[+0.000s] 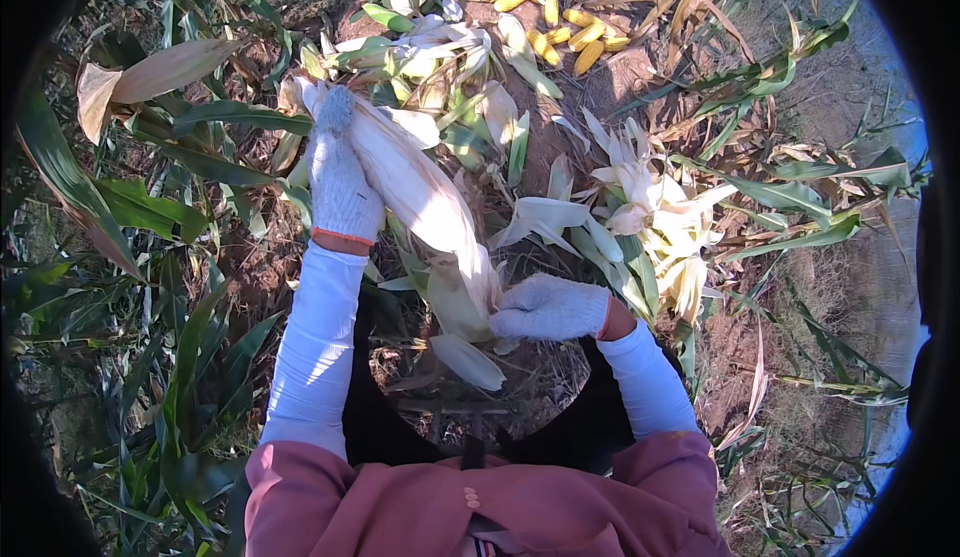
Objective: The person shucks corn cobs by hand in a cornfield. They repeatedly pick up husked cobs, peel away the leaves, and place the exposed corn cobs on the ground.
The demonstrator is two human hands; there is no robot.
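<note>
In a white knit glove, my left hand (pixel 343 171) grips the upper left end of a maize ear still wrapped in pale, dry husk (pixel 420 182). The ear slants down to the right in front of my body. My right hand (pixel 551 306), gloved the same way, has its fingers closed at the lower tip of this husk, where the leaves gather. Below that tip, loose pale-green husk leaves (pixel 457 309) hang or lie; which of them belong to the ear I cannot tell. The kernels of this ear are hidden.
Several husked yellow maize cobs (pixel 587 36) lie on the soil at the far side. Stripped husks form one heap (pixel 442 51) ahead and another (pixel 660 212) to the right. Green maize leaves (pixel 172 208) crowd the left side; more stalks and leaves (pixel 795 197) reach in from the right.
</note>
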